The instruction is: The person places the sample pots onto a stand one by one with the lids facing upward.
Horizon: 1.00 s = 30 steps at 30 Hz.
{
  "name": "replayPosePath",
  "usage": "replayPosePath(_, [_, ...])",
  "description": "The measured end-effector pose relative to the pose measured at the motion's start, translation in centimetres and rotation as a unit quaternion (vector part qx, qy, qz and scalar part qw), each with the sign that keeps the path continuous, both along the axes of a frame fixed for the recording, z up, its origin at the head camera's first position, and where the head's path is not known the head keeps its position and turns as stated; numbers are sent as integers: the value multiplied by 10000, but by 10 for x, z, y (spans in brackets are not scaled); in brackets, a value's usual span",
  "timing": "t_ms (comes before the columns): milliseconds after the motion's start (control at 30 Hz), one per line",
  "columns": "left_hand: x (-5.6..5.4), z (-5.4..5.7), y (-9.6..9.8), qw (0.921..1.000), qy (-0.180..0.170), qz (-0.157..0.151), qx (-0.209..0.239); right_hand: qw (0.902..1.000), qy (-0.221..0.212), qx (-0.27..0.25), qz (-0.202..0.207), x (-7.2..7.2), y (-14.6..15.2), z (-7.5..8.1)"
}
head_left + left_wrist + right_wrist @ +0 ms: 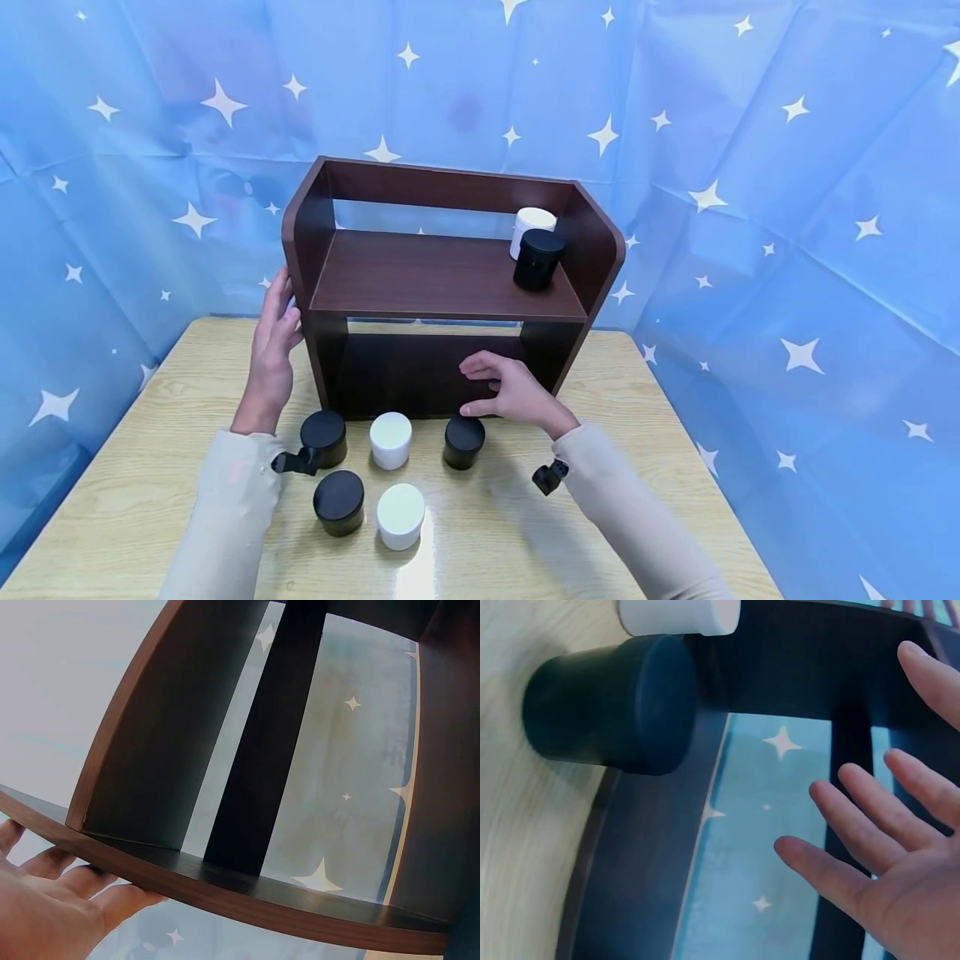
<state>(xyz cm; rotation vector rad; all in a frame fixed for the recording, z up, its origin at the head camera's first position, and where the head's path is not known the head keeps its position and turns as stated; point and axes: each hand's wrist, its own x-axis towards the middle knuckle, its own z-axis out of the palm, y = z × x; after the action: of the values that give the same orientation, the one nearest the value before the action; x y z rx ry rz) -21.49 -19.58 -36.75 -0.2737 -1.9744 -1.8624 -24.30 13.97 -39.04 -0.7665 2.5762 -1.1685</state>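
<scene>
A dark brown two-tier shelf (442, 271) stands on the table. My left hand (268, 362) rests against the outside of its left side panel, fingers fairly straight; the left wrist view shows the fingertips along the panel's edge (225, 900). My right hand (517, 393) hovers in front of the lower tier, just above a black lidded jar (463, 446). In the right wrist view its fingers are spread and hold nothing, apart from the black jar. On the upper tier, at the right, a black jar (537, 267) stands in front of a white jar (531, 221).
Left of the nearest black jar stand a white jar (391, 446) and another black jar (330, 446). Closer to me are a black jar (339, 507) and a white jar (401, 521). A blue star-patterned curtain (465, 83) hangs behind the wooden table (630, 417).
</scene>
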Motion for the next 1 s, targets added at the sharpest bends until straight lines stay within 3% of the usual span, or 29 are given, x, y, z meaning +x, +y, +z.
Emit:
replayPosePath(733, [0,-1,0,10000,-10,4,-5,9998,-148,77,-63,5,-4,-60])
replayPosePath(1000, [1,-1,0,10000,-17,52,-31,9997,133,201,38,8,-8,-75])
